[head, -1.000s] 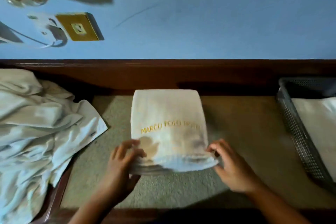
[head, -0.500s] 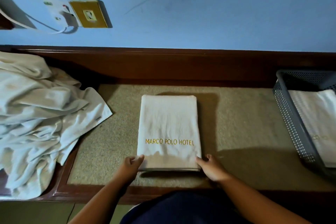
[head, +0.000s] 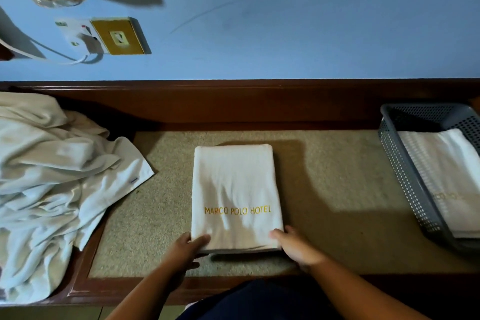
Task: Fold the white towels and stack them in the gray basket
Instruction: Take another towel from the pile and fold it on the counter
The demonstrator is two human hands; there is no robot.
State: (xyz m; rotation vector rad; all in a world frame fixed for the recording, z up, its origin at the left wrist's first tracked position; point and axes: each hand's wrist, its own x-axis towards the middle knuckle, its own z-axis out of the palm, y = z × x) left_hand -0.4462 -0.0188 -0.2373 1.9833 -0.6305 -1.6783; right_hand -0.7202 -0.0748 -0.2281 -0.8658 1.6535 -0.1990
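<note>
A folded white towel (head: 236, 189) with gold "MARCO POLO HOTEL" lettering lies on the beige table surface. My left hand (head: 185, 249) grips its near left corner, thumb on top and fingers underneath. My right hand (head: 296, 247) grips the near right corner the same way. The near edge of the towel is raised slightly off the surface. At the right stands the gray basket (head: 400, 163), with a folded white towel (head: 452, 179) lying inside it.
A heap of unfolded white towels (head: 52, 184) covers the left end of the table. A dark wooden rim (head: 233, 101) runs along the back, under a blue wall with a socket and cable (head: 104, 36).
The folded towel was laid flat on the table, then both hands took hold of its near corners with thumbs on top. The near edge has lifted slightly.
</note>
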